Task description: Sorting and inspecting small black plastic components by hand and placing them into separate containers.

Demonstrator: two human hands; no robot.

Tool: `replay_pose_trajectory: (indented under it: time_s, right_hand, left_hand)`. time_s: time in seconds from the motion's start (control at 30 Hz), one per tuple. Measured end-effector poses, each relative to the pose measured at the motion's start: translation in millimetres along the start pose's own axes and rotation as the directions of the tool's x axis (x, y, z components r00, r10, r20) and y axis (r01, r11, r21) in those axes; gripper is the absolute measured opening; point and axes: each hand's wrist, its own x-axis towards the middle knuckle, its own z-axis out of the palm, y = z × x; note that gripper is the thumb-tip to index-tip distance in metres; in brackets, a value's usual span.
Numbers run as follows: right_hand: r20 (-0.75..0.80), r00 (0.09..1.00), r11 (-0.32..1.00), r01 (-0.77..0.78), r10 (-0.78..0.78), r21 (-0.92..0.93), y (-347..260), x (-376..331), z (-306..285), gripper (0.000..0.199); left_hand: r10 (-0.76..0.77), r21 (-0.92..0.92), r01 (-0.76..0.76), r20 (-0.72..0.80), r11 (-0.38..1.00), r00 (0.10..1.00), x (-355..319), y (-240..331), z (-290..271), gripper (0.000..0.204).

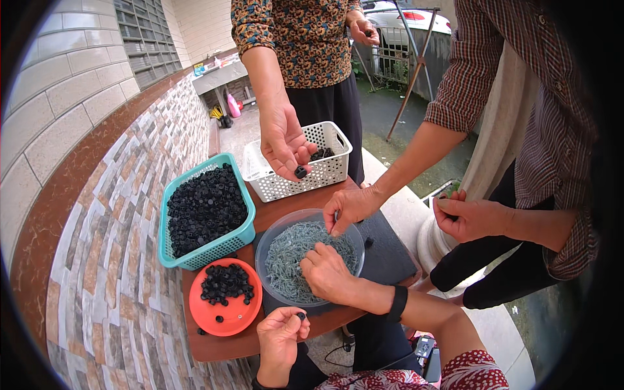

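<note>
My left hand [279, 338] is closed, pinching a small round black cap [301, 316] between thumb and forefinger, above the table's near edge. With fingers curled and drawn together, my right hand [329, 274] is over the clear round bowl [261, 257]. Its fingertips are at the heap of small thin grey-blue pieces [292, 260], and what they pinch is hidden. Beside my left hand lies an orange-red plate [231, 322] with a pile of black caps [225, 284].
A teal basket [207, 261] full of black parts and a white perforated basket [305, 180] stand behind. One co-worker's hand [284, 140] holds a black part above the white basket. Another's hand [351, 208] reaches into the bowl from the right. A brick-patterned wall [123, 227] borders the left.
</note>
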Motion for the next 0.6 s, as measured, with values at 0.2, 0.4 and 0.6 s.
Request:
replay_pose_trajectory:
  time_s: [0.2,0.4,0.6]
  right_hand:
    - [-0.064,0.998,0.998,-0.005,0.009,0.06,4,-4,-10,0.017]
    - [-0.275,0.952,0.961,-0.06,0.136,0.269,14,20,-46,0.027]
    - [-0.685,0.722,0.992,-0.016,0.095,0.121,37,89,-63,0.038]
  left_hand:
    - [0.067,0.075,-0.065,-0.028,0.995,0.997,13,0,6,0.015]
    - [0.254,0.386,-0.212,-0.062,0.898,0.965,31,4,21,0.018]
    - [0.486,0.779,-0.417,0.167,0.468,0.858,63,0,21,0.014]
